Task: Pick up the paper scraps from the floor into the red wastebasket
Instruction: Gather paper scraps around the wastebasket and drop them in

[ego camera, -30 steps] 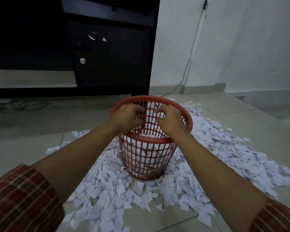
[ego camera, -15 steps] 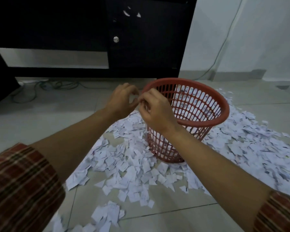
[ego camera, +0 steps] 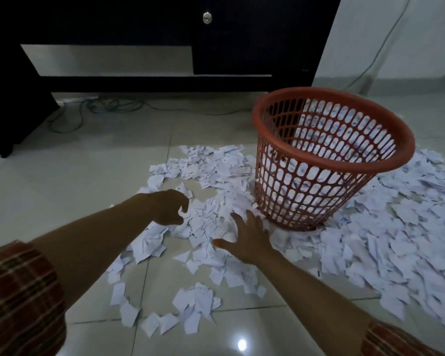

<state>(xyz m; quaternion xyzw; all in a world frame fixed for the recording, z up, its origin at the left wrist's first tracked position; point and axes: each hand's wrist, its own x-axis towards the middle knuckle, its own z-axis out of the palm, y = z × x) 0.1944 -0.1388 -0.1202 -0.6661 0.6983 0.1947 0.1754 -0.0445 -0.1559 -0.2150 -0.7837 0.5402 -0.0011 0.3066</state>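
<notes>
Across the tiled floor (ego camera: 88, 181) we are spreading our empty left hand (ego camera: 168, 208) and right hand (ego camera: 247, 237), fingers loose, over paper scraps (ego camera: 206, 222) to gather them, red wastebasket (ego camera: 329, 160) at two o'clock.

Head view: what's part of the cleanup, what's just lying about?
Job:
scraps
wastebasket
left hand
right hand

Lying about:
cabinet
cables
wall cord

My left hand (ego camera: 168, 208) and right hand (ego camera: 247, 238) have open air above the paper scraps (ego camera: 208, 219) between them. The red wastebasket (ego camera: 329, 160) stands just right of my right hand, blocking that side; its mouth is unobstructed. The dark desk (ego camera: 139, 34) closes off the far side, cables (ego camera: 108, 106) beneath it.
</notes>
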